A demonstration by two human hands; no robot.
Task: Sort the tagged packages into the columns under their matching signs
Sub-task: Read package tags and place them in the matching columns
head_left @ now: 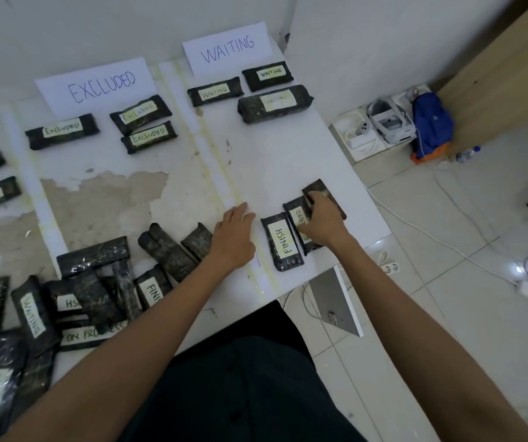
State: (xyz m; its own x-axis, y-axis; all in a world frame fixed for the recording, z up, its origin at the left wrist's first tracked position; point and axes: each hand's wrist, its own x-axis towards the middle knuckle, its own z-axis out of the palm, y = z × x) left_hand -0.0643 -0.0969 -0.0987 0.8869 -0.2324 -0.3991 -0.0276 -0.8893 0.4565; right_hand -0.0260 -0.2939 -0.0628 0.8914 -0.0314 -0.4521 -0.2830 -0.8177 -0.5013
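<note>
A white table (288,161) with worn, peeling patches stands against a white wall, with tiled floor to the right of the frame. At the upper left stands the EXCLUDED sign (103,86), with three packages tagged Excluded below it, one of them at (61,130). At the upper centre is the WAITING sign (227,47), with three Waiting packages below, one at (275,103).

Right of centre, three packages lie side by side near the table's right edge: the FINISH package (283,242), the EXCLUDED package (299,218) and, furthest right, a blank package (318,188) showing no tag. The right hand (323,221) lies over the EXCLUDED package, its fingers curled onto the blank package's edge. The left hand (234,237) rests flat on the table just left of the FINISH package, fingers straight and close together.

A pile (96,298) of unsorted packages fills the lower left. On the floor at the upper right sit a headset (390,121), a blue bag (431,126) and white cables.
</note>
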